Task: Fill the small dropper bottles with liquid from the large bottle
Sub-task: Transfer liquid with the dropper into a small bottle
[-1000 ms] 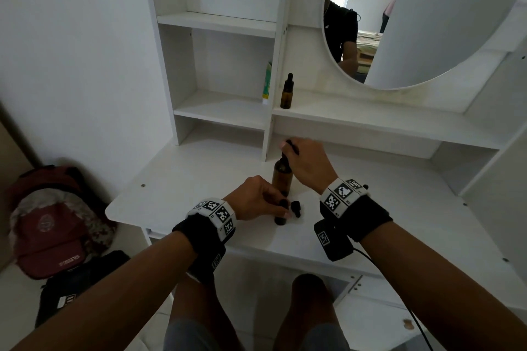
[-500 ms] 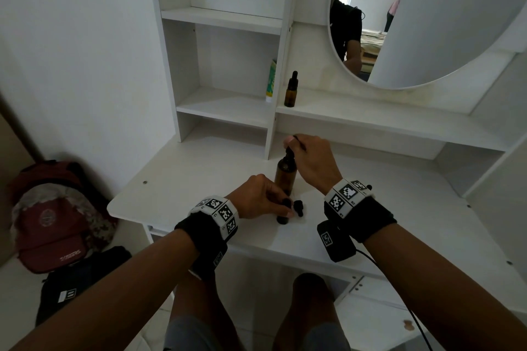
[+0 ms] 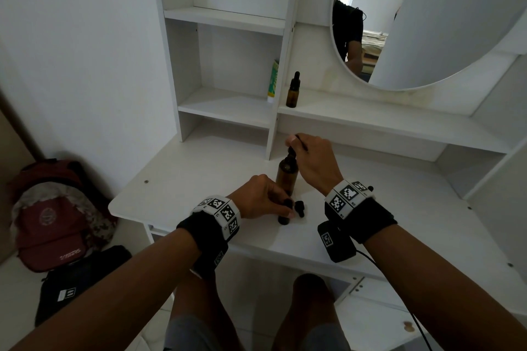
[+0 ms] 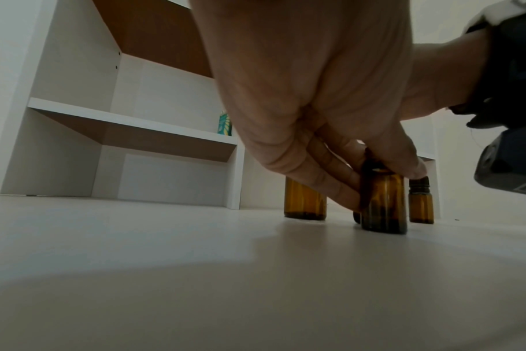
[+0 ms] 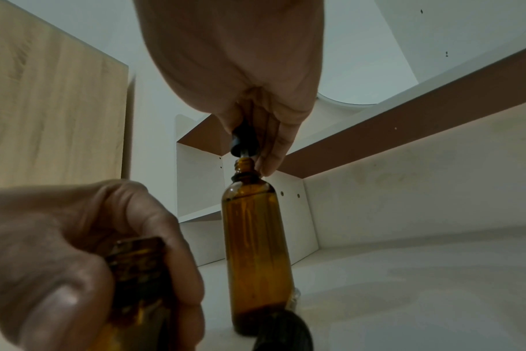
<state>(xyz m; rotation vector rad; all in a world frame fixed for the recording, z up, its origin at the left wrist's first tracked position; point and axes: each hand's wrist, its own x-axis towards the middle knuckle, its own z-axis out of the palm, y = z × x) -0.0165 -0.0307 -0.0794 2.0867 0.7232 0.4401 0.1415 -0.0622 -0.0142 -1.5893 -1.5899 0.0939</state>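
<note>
I pinch the dropper (image 5: 242, 140) over the big bottle (image 5: 255, 249) with my right hand (image 3: 313, 162); my left hand (image 3: 259, 196) grips a small bottle (image 4: 383, 201) on the desk (image 3: 385, 208). I'm drawing liquid; next, carry it across without dripping.

On the white tabletop (image 3: 176, 191), the tall amber glass large bottle (image 3: 286, 177) stands behind two small amber glass bottles (image 4: 383, 204), side by side. A capped amber dropper bottle (image 3: 293, 92) stands on the white shelf (image 3: 370, 120) behind.
</note>
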